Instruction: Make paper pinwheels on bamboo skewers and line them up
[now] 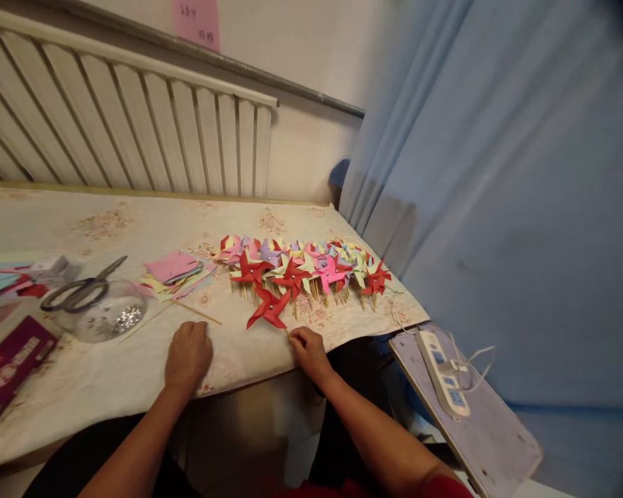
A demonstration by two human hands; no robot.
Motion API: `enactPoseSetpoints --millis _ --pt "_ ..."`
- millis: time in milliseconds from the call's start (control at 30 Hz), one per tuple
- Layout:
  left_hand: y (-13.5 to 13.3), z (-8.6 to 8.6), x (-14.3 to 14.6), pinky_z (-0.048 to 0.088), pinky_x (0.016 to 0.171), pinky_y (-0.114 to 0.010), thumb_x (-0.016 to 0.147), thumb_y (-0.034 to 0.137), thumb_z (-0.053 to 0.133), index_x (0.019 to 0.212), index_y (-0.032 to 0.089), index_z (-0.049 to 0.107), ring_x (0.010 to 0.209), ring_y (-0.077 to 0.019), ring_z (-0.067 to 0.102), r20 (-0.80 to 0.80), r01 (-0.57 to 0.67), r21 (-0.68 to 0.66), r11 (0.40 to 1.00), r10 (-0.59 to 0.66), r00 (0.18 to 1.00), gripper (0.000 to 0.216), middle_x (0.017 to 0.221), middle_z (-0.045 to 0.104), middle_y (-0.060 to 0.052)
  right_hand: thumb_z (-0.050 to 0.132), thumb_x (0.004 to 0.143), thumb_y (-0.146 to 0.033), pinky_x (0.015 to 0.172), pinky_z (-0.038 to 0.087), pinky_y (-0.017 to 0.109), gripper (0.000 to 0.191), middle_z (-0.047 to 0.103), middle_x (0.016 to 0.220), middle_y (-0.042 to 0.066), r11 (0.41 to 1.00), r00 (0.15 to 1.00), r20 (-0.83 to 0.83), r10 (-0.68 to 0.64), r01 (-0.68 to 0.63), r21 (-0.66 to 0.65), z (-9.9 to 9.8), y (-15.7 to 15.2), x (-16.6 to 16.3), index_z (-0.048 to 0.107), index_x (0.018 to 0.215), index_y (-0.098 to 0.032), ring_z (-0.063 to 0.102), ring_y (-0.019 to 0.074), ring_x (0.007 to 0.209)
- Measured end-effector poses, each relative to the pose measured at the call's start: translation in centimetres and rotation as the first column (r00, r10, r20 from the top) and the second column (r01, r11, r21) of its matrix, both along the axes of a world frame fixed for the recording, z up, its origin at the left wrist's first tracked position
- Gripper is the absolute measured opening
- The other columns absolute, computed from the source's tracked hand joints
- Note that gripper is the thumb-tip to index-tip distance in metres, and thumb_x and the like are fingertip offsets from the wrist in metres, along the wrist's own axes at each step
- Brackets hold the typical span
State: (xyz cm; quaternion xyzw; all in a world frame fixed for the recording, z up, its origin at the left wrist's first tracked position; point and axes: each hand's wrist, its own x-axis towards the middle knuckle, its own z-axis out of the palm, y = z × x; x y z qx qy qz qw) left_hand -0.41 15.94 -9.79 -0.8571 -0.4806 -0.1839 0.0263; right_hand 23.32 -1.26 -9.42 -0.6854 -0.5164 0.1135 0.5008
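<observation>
My right hand (310,351) is at the table's front edge, its fingers pinched on the thin stick of a red paper pinwheel (271,308). This pinwheel is tilted, its blades facing up in front of a dense group of finished pinwheels (291,273) in red, pink, yellow and purple. My left hand (190,356) rests on the tablecloth with its fingers curled in; its palm side is hidden. Just beyond it lies a loose wooden stick (197,311). Further back is a pile of coloured paper squares (174,268), pink on top.
Black-handled scissors (86,287) lie across a clear dish of shiny small pins (127,318). A purple box (13,366) is at the left edge. A radiator (135,117) stands behind the table. At right are a blue curtain (498,207) and a power strip (444,377) on a board.
</observation>
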Motion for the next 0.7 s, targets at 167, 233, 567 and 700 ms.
enactPoseSetpoints --millis 167,233,567,700 --pt "-1.4 -0.1 0.0 0.041 0.081 -0.038 0.090 0.020 0.039 0.110 0.013 0.063 0.092 -0.0274 0.052 -0.076 -0.059 0.068 0.996 0.064 0.995 0.031 0.103 0.058 -0.015 0.056 0.083 -0.014 0.071 0.042 0.025 0.013 0.065 0.075 0.002 1.000 0.999 0.043 0.024 -0.024 -0.012 0.5 -0.7 2.4 0.066 0.076 -0.019 0.058 0.0152 0.072" --pt "-1.6 -0.2 -0.1 0.040 0.080 -0.038 0.090 0.020 0.040 0.110 0.013 0.063 0.091 -0.0271 0.051 -0.090 -0.065 0.075 0.995 0.072 0.993 0.031 0.103 0.058 -0.014 0.057 0.083 -0.014 0.072 0.042 0.025 0.013 0.065 0.075 0.001 0.998 0.995 0.081 0.061 -0.059 -0.034 0.6 -1.0 3.3 0.067 0.076 -0.019 0.059 0.0152 0.073" --pt "-0.3 -1.8 -0.8 0.041 0.088 -0.038 0.087 0.019 0.041 0.109 0.010 0.065 0.098 -0.0281 0.053 -0.032 -0.045 0.118 0.992 0.050 0.998 0.034 0.100 0.060 -0.015 0.062 0.082 -0.011 0.073 0.042 0.023 0.012 0.067 0.076 0.000 0.991 0.991 0.087 0.102 -0.093 -0.100 -0.4 -1.8 5.1 0.068 0.076 -0.020 0.060 0.0147 0.074" --pt "-0.1 -1.9 -0.8 0.042 0.089 -0.039 0.086 0.020 0.041 0.109 0.010 0.065 0.098 -0.0286 0.054 -0.057 -0.049 0.122 0.991 0.057 0.997 0.035 0.100 0.061 -0.015 0.063 0.082 -0.012 0.072 0.042 0.023 0.011 0.067 0.074 0.000 0.994 0.995 0.050 0.083 -0.079 -0.081 -0.5 -1.4 4.6 0.068 0.076 -0.020 0.059 0.0143 0.073"
